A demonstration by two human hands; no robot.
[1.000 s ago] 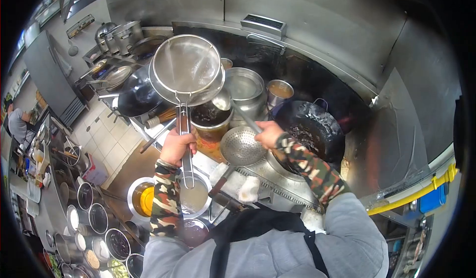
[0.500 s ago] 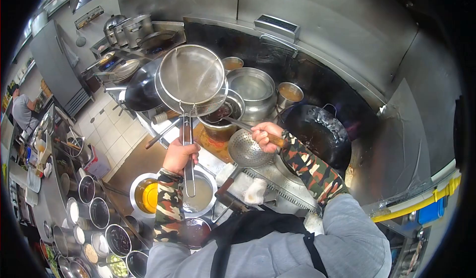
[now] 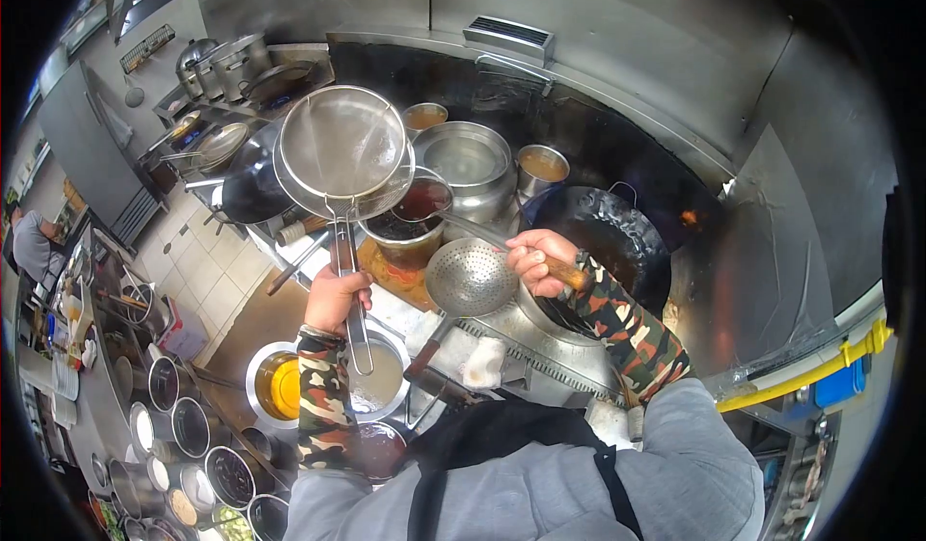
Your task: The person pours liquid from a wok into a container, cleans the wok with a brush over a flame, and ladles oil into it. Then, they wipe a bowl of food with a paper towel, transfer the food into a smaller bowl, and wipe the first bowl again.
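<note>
1. Left hand (image 3: 335, 298): fingers closed around the handles of two strainers (image 3: 344, 143). The mesh bowls overlap beyond the fingers, raised.
2. Right hand (image 3: 542, 258): fingers curled shut around the shaft of the ladle (image 3: 422, 199). The wooden grip end projects from the wrist side of the fist; the bowl, holding dark red liquid, lies on the far side of the fingers, above the dark-filled pot (image 3: 410, 255).
3. Skimmer (image 3: 472, 278): perforated bowl below the ladle shaft, beside the pot.
4. Wok (image 3: 648, 252): beyond the right hand.
5. Steel pot (image 3: 479, 194): behind the skimmer.
</note>
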